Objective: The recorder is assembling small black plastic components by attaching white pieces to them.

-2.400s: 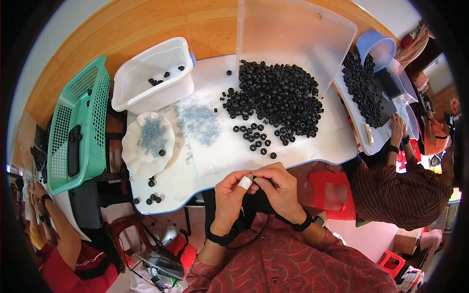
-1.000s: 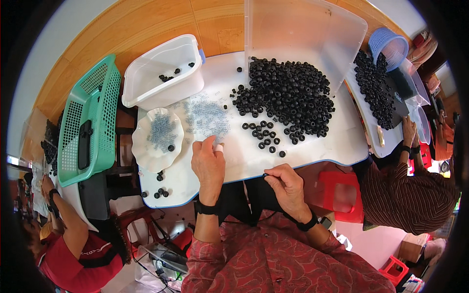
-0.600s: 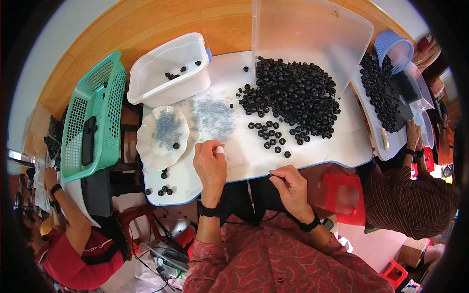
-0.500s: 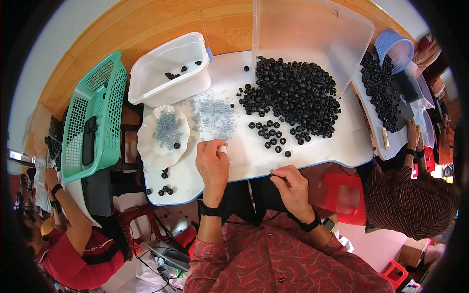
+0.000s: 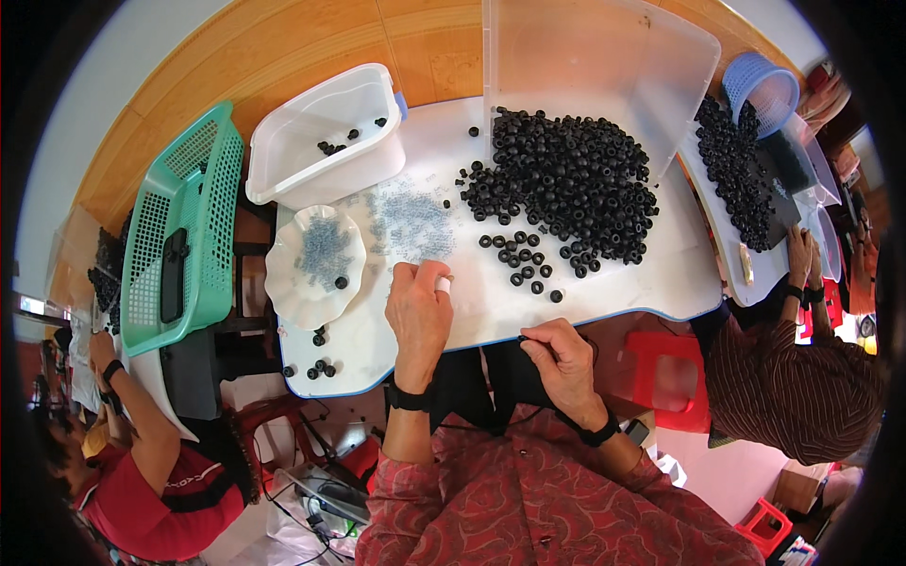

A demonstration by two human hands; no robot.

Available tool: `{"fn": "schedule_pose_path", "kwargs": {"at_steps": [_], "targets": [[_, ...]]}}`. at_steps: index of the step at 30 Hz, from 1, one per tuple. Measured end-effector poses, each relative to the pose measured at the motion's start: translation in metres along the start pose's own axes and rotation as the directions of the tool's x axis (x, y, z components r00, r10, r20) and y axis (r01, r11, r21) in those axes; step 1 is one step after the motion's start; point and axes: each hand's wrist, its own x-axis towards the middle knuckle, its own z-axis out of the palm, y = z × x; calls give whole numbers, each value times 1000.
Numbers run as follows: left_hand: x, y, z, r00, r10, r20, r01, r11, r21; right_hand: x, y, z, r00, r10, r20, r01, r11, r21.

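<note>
At the left, a green basket (image 5: pixel 206 283) is seen, with a dark case (image 5: pixel 174 274) inside it. Next, on the bench (image 5: pixel 642 285), a white tub (image 5: pixel 326 189) is placed, with a few black parts in its bottom. In front of it, clear bits (image 5: pixel 326 247) and one black ring (image 5: pixel 341 282) are held by a wavy plate (image 5: pixel 283 292). More bits (image 5: pixel 413 224) are scattered just right of the plate.

At the near edge of these, the left hand (image 5: pixel 418 309) is placed, its fingers curled and narrow, a white wrap (image 5: pixel 443 284) worn on one; whether a bit is pinched cannot be told. By the right hand (image 5: pixel 563 357), a small dark piece (image 5: pixel 524 339) is pinched at the bench's front edge. Further right, a heap (image 5: pixel 571 184) of black rings is spread before a clear bin (image 5: pixel 595 66).

The step in hand is judged to be the picking up of a bit; a fine fingertip pinch is called for, with the dark piece kept steady.
</note>
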Motion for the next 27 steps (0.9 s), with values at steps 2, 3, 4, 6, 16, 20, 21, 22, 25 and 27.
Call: {"fn": "schedule_pose_path", "kwargs": {"at_steps": [2,3,4,6,16,20,21,22,25,27], "targets": [[-5,-7,1,1000,-9,-14,9,998,-58,1,0,0,1000,-21,1,21,1000,-4],[-7,-10,2,999,-19,-27,16,993,-120,1,1,0,999,-42,1,42,999,-12],[-8,-10,1,1000,-19,-25,16,993,-119,1,2,0,999,-40,0,40,999,-11],[-10,-10,0,997,-47,-64,34,980,-195,0,4,0,999,-38,-3,38,999,-24],[-14,-10,1,993,62,-98,-74,990,-120,-3,3,1,1000,-17,-2,17,999,-33],[-14,-6,2,989,108,-105,-113,993,-39,-8,12,4,990,139,20,-141,975,172],[-14,-4,2,988,104,-111,-108,994,-24,-8,13,3,975,216,43,-219,934,283],[-13,-2,1,989,105,-106,-108,994,-25,-7,13,3,965,252,72,-261,908,328],[-13,0,1,991,114,-73,-113,994,10,-5,9,-2,950,284,133,-313,843,438],[-14,-1,4,987,129,-98,-128,992,23,-3,5,-3,952,283,116,-305,843,443]]}}
